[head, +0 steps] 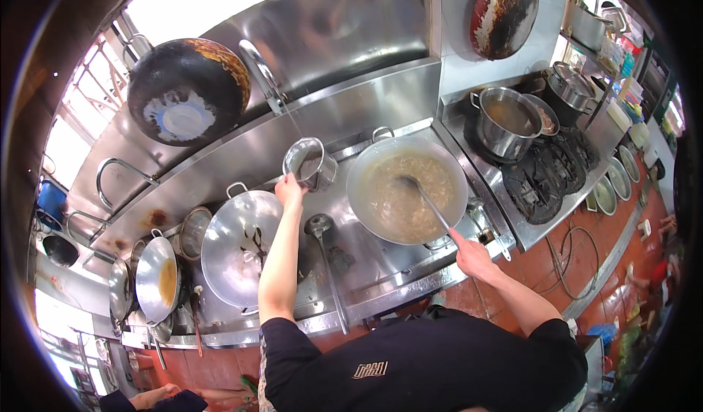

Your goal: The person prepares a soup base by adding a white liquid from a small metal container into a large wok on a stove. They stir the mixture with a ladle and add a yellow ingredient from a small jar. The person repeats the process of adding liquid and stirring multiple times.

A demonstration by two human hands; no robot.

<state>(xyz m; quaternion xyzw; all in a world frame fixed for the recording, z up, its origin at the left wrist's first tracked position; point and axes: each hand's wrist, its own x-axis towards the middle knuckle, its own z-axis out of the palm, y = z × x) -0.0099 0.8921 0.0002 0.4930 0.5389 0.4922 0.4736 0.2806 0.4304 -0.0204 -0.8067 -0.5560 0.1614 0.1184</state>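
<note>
My left hand grips a clear-looking jug by its near side. The jug is tilted beneath a wall faucet, and a thin stream of water appears to fall towards it. In my right hand is the handle of a metal ladle. Its bowl dips into cloudy, light-brown broth with shreds in it, filling a large two-handled wok. Between the two woks, a second ladle lies on the steel range top, its handle reaching over the front edge.
Left of my arm sits a wide wok with dark residue. Beyond it, a smaller wok holds yellowish liquid. A blackened wok hangs at upper left. At right, a stockpot stands beside burners. Another person's arm shows lower left.
</note>
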